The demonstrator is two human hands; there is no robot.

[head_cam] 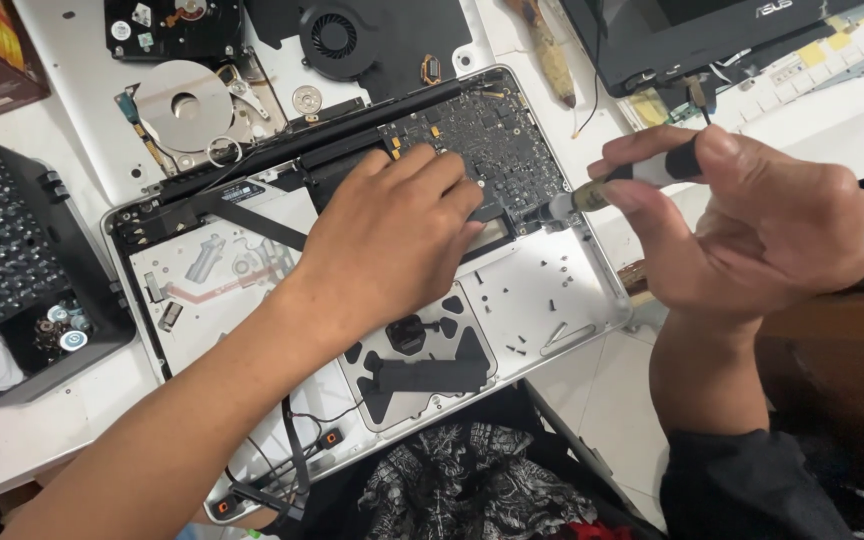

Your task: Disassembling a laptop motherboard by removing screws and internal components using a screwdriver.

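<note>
The left hand (392, 245) lies flat and open on the open laptop (542, 300), touching the dark circuit board (497, 140), while the right hand (762, 230), at 3 o'clock from it, grips a screwdriver (612, 188) pointing toward 9 o'clock.

The left hand (392, 245) is laid palm down, fingers bent, its forearm stretched from seven o'clock. The right hand (752, 225) is raised at three o'clock, its grip pinched closed.
</note>
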